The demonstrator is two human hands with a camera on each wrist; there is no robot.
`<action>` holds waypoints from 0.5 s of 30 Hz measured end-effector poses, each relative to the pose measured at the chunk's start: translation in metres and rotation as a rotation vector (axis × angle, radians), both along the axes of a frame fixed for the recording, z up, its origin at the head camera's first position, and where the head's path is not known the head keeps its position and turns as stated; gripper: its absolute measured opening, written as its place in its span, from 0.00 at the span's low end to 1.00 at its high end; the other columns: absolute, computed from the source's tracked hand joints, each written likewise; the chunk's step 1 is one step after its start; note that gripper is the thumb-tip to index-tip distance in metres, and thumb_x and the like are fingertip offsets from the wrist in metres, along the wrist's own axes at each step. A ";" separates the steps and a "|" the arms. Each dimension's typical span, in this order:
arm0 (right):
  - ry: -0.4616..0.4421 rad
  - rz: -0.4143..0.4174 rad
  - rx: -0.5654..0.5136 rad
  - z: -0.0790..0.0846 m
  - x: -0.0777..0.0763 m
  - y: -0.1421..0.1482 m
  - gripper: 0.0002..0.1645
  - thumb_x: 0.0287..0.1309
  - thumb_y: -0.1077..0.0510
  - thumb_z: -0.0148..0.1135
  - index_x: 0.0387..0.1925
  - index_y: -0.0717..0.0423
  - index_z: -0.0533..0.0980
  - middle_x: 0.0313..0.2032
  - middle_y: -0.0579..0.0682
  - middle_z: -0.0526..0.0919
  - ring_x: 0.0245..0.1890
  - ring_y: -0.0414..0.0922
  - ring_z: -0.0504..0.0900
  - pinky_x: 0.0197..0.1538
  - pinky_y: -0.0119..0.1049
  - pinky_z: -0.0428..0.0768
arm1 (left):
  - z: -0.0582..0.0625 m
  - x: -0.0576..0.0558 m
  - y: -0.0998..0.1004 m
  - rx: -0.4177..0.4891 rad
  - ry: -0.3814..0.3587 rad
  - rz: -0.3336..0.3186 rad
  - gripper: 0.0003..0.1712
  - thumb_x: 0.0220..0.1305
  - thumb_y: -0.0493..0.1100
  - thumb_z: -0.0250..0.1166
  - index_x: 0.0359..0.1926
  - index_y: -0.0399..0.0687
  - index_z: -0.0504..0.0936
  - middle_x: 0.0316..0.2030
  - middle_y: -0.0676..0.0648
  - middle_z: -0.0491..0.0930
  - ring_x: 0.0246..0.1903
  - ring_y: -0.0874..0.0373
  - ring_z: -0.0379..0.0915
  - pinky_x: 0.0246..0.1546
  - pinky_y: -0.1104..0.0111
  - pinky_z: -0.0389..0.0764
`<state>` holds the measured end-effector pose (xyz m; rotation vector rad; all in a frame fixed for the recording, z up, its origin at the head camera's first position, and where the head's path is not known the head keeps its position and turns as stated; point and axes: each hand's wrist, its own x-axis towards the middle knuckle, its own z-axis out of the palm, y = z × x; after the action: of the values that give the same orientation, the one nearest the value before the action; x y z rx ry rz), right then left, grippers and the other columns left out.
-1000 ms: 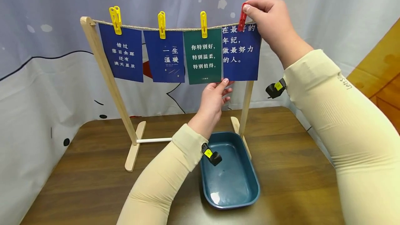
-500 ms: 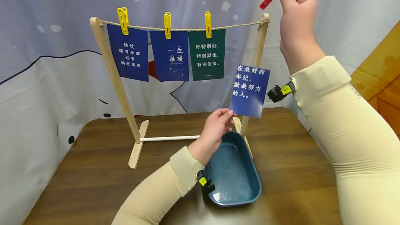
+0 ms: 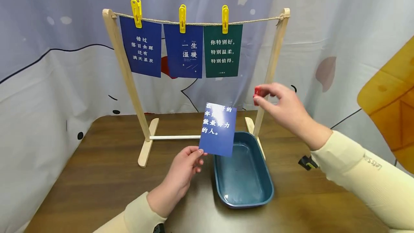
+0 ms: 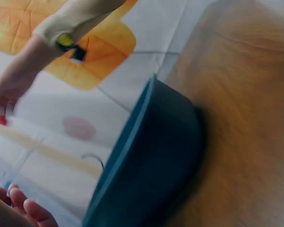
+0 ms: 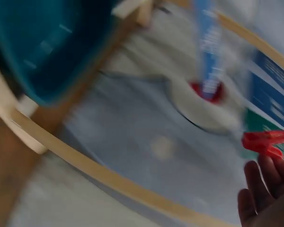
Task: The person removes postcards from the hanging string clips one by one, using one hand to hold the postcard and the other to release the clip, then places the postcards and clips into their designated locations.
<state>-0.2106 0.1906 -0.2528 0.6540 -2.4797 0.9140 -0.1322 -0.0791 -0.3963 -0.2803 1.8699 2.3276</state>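
My left hand (image 3: pixel 182 166) pinches the lower left corner of a blue card (image 3: pixel 220 143) with white lettering, held over the far left rim of a teal plastic basin (image 3: pixel 237 186). Higher and to the right, my right hand (image 3: pixel 286 107) grips a red clothespin (image 3: pixel 257 94) between thumb and fingers. In the right wrist view the red clothespin (image 5: pixel 262 142) shows at the fingertips. Two blue cards (image 3: pixel 141 48) and a green card (image 3: pixel 223 51) hang from a twine line (image 3: pixel 252 21), each under a yellow clothespin (image 3: pixel 225 19).
A wooden rack (image 3: pixel 127 74) with two posts and a white crossbar (image 3: pixel 174 137) stands on the brown wooden table (image 3: pixel 106 186). Behind it hangs a patterned curtain (image 3: pixel 81 82). The basin sits in front of the rack's right foot (image 3: pixel 250 125).
The red clothespin came off the line and the fourth card left it in my left hand. The card has moved down and left; my right hand has lowered with the clothespin.
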 end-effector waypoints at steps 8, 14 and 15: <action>-0.178 0.204 0.477 -0.092 -0.008 -0.021 0.13 0.54 0.47 0.63 0.38 0.48 0.79 0.32 0.40 0.78 0.32 0.40 0.77 0.39 0.36 0.75 | -0.027 0.028 -0.056 -0.100 -0.127 0.015 0.09 0.61 0.40 0.58 0.40 0.40 0.70 0.37 0.46 0.79 0.24 0.64 0.66 0.20 0.74 0.67; -0.200 0.301 0.678 -0.125 -0.018 -0.030 0.12 0.53 0.48 0.64 0.35 0.51 0.80 0.28 0.41 0.76 0.27 0.36 0.72 0.36 0.34 0.72 | -0.051 0.041 -0.078 -0.140 -0.250 -0.009 0.09 0.61 0.39 0.56 0.40 0.38 0.70 0.37 0.46 0.80 0.24 0.64 0.68 0.20 0.73 0.68; -0.205 0.307 0.697 -0.128 -0.021 -0.031 0.12 0.53 0.48 0.63 0.34 0.51 0.80 0.26 0.41 0.75 0.26 0.36 0.70 0.35 0.33 0.71 | -0.053 0.043 -0.081 -0.146 -0.262 -0.023 0.10 0.62 0.40 0.56 0.41 0.37 0.70 0.37 0.46 0.80 0.25 0.63 0.68 0.20 0.73 0.69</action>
<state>-0.2314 0.1594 -0.3812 1.2389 -2.9381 0.1761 -0.0889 -0.1597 -0.4495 -0.5486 1.9015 2.0275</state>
